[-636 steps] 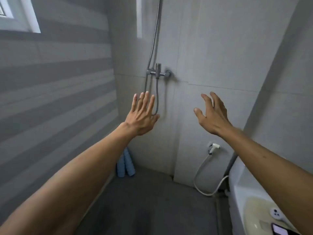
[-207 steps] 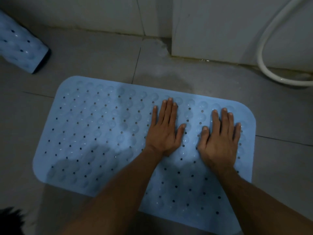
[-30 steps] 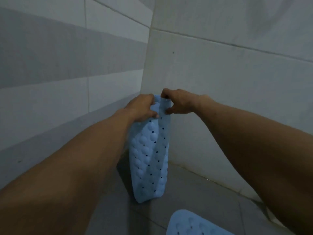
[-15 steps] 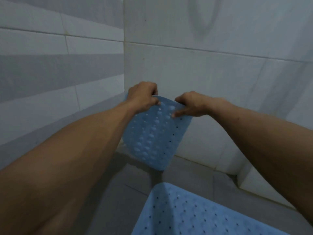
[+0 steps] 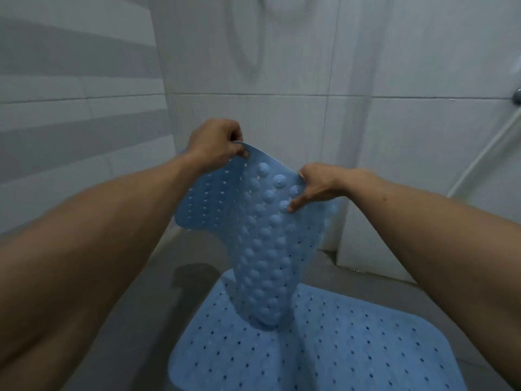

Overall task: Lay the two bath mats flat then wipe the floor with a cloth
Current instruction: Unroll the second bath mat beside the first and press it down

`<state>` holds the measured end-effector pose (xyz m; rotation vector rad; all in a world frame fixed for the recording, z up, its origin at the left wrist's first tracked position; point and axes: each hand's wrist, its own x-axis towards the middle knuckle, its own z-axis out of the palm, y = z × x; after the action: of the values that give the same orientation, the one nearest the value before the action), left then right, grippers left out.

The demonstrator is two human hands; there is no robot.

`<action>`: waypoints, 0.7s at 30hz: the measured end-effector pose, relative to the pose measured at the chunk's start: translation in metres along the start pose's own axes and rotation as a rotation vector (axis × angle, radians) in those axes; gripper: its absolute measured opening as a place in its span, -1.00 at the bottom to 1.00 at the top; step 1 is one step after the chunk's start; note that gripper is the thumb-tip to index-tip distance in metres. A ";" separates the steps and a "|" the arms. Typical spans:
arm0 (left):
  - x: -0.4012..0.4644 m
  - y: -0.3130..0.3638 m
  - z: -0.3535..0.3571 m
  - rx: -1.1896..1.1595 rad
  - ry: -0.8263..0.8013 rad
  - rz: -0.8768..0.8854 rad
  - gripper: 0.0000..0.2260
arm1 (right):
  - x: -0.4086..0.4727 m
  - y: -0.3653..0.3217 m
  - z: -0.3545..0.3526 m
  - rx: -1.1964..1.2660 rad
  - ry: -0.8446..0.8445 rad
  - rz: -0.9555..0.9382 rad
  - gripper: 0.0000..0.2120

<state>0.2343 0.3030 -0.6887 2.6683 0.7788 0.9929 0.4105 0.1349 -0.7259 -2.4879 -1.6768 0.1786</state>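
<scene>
Held mat (image 5: 259, 235): top edge is gripped by the left hand (image 5: 215, 145) and pinched by the right hand (image 5: 318, 186), hung partly unrolled, suction cups shown, before the tiled wall (image 5: 282, 66). Flat mat (image 5: 338, 348): laid on the floor (image 5: 146, 320) below, lower end of the held one seen over it.

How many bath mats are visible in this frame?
2. One mat hangs partly unrolled, held by the left hand and right hand; the other mat lies flat on the floor below.
</scene>
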 end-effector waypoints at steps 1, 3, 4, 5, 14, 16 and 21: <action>-0.007 0.011 -0.014 0.045 -0.005 0.007 -0.74 | -0.014 0.005 0.000 -0.019 -0.021 0.021 -0.54; -0.021 0.026 -0.047 0.114 0.002 -0.003 -0.74 | -0.038 0.017 0.005 -0.044 -0.062 0.058 -0.61; -0.026 0.033 -0.064 0.145 0.011 -0.020 -0.73 | -0.048 0.022 0.010 -0.056 -0.076 0.063 -0.65; -0.032 0.038 -0.080 0.182 0.013 -0.033 -0.73 | -0.057 0.026 0.016 -0.049 -0.072 0.061 -0.69; -0.055 0.046 -0.156 0.359 0.049 -0.138 -0.68 | -0.093 0.040 0.045 0.195 -0.049 0.066 -0.52; -0.059 0.035 -0.165 0.344 0.061 -0.151 -0.66 | -0.096 0.036 0.049 0.292 0.062 0.129 -0.50; -0.087 -0.003 -0.169 0.314 -0.039 -0.186 -0.69 | -0.106 0.023 0.077 0.106 -0.094 0.167 -0.47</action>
<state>0.0670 0.2581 -0.6100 2.7905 1.2405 0.8283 0.3788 0.0313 -0.8032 -2.5746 -1.4493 0.3963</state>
